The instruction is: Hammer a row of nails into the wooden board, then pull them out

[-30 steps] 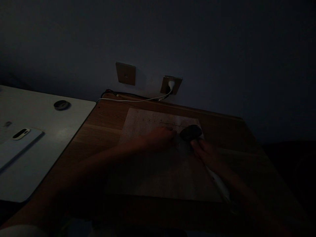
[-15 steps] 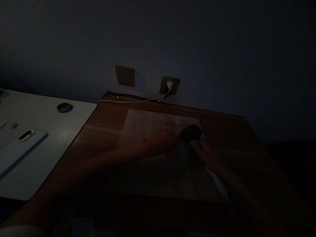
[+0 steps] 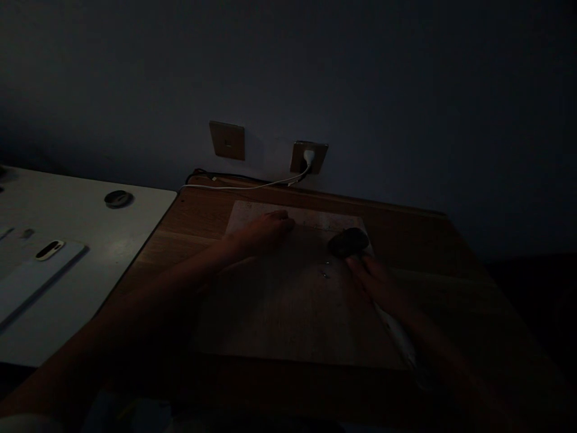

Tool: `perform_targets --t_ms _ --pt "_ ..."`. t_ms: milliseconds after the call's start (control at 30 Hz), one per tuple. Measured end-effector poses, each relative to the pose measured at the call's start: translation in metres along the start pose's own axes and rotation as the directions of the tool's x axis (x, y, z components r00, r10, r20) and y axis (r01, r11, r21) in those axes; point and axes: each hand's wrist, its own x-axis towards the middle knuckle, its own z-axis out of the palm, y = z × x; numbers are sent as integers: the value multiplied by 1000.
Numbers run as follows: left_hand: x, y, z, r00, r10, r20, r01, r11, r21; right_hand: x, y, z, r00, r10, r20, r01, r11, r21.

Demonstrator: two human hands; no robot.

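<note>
In very dim light a wooden board [image 3: 288, 319] lies on the brown tabletop. My left hand [image 3: 273, 230] is over the board's far left part, fingers curled together in a pinch; what they hold, if anything, is hidden. My right hand [image 3: 378, 279] grips a mallet [image 3: 348, 242] with a dark, rounded head and a pale handle. The mallet's head rests low over the board's right side. A few small nails [image 3: 325, 274] lie loose on the board between my hands. Part of a thin row of marks or nails [image 3: 322, 228] shows near the far edge.
To the left, a white table [image 3: 112, 240] bears a pale phone [image 3: 40, 270] and a small round dark dish [image 3: 118, 199]. Cables [image 3: 243, 187] run along the back edge to a wall socket [image 3: 309, 157]. A second wall plate [image 3: 227, 141] is beside it.
My left hand has moved left and away from me, from near the mallet's head to the board's far left, uncovering the loose nails. My right hand and the mallet have stayed put.
</note>
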Motion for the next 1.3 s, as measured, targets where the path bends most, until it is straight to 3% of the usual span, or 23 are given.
perform_targets --t_ms 133,333,1000,1133,1300 --pt "0 -23 2 990 -108 -92 93 984 -155 0 1 1 1000 28 0 -28 1000 5" --pt "2 -34 10 957 -228 -181 152 921 -358 -2 -3 1 1000 20 -1 -20 999 33" --pt "1 -30 18 955 -213 -206 157 954 -256 -2 -4 1 1000 8 -21 -8 1000 20" --pt "2 -32 21 945 -235 -226 158 937 -311 0 -20 4 998 -53 -26 52 998 -44" --pt "1 -33 22 922 -295 -251 190 909 -372 20 -65 5 991 -127 46 128 991 -27"
